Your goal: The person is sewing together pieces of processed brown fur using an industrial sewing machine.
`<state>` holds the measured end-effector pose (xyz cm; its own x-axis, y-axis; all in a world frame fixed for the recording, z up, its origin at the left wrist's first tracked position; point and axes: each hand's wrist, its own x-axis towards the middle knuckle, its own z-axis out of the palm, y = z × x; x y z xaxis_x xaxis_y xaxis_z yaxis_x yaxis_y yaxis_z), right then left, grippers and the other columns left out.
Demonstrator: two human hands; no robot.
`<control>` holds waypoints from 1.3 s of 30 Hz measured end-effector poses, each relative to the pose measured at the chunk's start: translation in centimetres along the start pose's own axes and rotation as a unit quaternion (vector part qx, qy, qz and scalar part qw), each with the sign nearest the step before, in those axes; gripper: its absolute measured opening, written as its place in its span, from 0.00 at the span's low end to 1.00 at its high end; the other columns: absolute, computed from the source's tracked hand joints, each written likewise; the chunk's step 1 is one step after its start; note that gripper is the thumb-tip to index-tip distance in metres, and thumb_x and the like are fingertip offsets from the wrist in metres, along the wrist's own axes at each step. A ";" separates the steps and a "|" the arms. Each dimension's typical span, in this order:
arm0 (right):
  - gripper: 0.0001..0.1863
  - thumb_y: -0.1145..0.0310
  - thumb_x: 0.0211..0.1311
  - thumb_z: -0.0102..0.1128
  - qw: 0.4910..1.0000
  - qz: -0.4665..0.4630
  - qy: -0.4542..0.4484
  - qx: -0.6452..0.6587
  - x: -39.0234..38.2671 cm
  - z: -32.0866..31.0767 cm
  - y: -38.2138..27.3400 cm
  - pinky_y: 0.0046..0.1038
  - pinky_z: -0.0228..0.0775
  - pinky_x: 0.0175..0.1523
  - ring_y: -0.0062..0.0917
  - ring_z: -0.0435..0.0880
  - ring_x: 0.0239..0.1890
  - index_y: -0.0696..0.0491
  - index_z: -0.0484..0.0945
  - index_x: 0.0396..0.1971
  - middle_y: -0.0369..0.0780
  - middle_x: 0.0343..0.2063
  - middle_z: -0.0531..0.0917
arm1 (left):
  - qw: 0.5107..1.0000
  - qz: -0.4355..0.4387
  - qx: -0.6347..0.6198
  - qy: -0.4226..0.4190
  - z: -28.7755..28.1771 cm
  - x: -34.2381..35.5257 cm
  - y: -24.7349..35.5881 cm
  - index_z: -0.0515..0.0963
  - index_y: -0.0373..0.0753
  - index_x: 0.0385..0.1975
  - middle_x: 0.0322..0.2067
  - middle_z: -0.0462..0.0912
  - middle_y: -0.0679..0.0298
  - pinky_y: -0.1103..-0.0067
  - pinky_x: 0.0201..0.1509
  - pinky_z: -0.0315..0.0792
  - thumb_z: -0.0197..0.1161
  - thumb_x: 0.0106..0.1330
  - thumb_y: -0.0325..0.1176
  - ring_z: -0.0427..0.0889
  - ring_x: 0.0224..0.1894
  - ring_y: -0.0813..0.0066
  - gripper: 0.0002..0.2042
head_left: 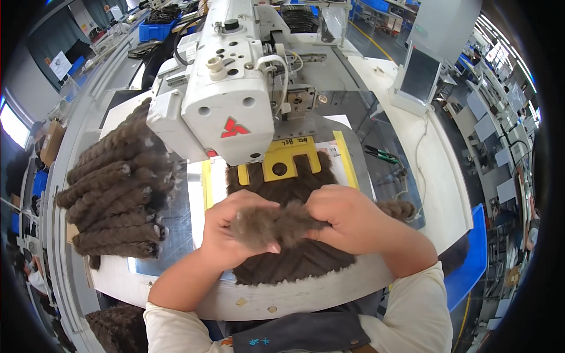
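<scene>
Above the front of the sewing table, my left hand (220,232) and my right hand (347,220) grip a small fluffy brown fur piece (265,226) between them. The fingers of both are closed around its two ends. Beneath them lies a larger dark brown fur panel (294,266), flat on the work surface, its middle partly hidden by my hands. A yellow slotted template (303,165) with a round hole rests on the panel's far end. Just behind stands the head of a large white industrial sewing machine (229,94).
Rolled brown fur strips (118,194) are piled at the left. Another fur roll (395,209) lies right of my right hand. Green-handled pliers or snips (382,154) and a screen (419,73) are farther right. A blue bin (471,259) stands beside the table's right edge.
</scene>
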<state>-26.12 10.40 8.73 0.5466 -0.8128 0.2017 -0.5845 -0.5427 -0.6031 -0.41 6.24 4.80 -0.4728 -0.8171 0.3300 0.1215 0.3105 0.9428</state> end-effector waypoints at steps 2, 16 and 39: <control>0.13 0.63 0.57 0.72 0.999 -0.021 0.033 -0.019 0.0 1.0 -0.1 0.39 0.71 0.44 0.40 0.78 0.38 0.54 0.79 0.33 0.40 0.31 0.79 | 0.989 0.111 0.089 -0.034 -0.1 0.0 -0.6 0.87 0.37 0.47 0.42 0.86 0.61 0.77 0.45 0.78 0.86 0.44 0.26 0.85 0.40 0.71 0.26; 0.14 0.69 0.50 0.72 0.991 -0.040 0.085 -0.095 0.3 2.9 0.4 0.33 0.72 0.42 0.33 0.78 0.35 0.50 0.84 0.40 0.35 0.32 0.80 | 0.987 0.133 0.090 -0.013 1.5 -0.5 -0.5 0.86 0.36 0.47 0.43 0.86 0.58 0.76 0.46 0.82 0.81 0.49 0.21 0.88 0.42 0.67 0.22; 0.13 0.63 0.60 0.69 0.998 -0.039 0.040 -0.014 -0.5 1.0 -0.9 0.40 0.74 0.39 0.42 0.80 0.33 0.57 0.77 0.28 0.43 0.26 0.76 | 0.990 -0.048 -0.133 0.000 0.8 -1.7 -2.9 0.80 0.35 0.48 0.43 0.86 0.57 0.69 0.49 0.82 0.78 0.56 0.21 0.87 0.44 0.63 0.20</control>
<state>-25.23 11.50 8.41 0.5413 -0.7819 0.3093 -0.5590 -0.6095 -0.5622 -0.60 7.12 1.46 -0.4934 -0.8368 0.2373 0.3012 0.0916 0.9492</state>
